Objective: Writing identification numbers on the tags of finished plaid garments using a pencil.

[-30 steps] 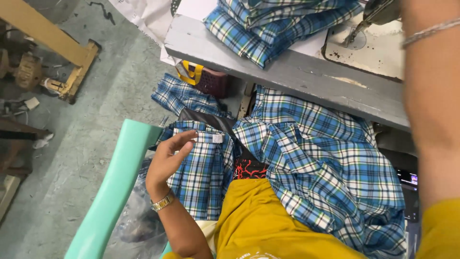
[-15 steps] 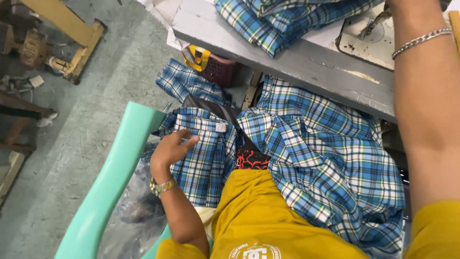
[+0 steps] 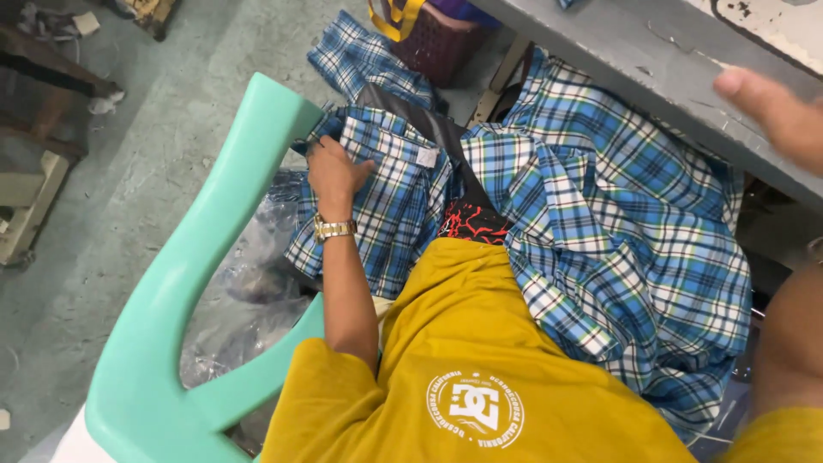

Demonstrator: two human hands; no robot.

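Observation:
My left hand (image 3: 334,170), with a gold watch on its wrist, is closed on the far edge of a folded blue plaid garment (image 3: 390,201) that lies over my left thigh. That piece has a small white label near its top. A larger heap of the same blue plaid cloth (image 3: 617,240) covers my right thigh and hangs down toward the floor. My right hand (image 3: 771,111) hovers blurred in front of the grey table (image 3: 634,60) at the upper right, fingers stretched out and holding nothing. My yellow shirt fills the bottom of the view.
A mint-green plastic chair arm (image 3: 214,249) curves along my left side. A clear plastic bag (image 3: 249,291) lies under it. Another plaid piece (image 3: 360,60) and a dark basket with yellow handles (image 3: 429,39) sit on the floor under the table. Wooden furniture (image 3: 43,103) stands at far left.
My left hand slid to the plaid piece's far edge and closed on it. My right arm came off the tabletop and now hovers at its front edge. The view tilted down.

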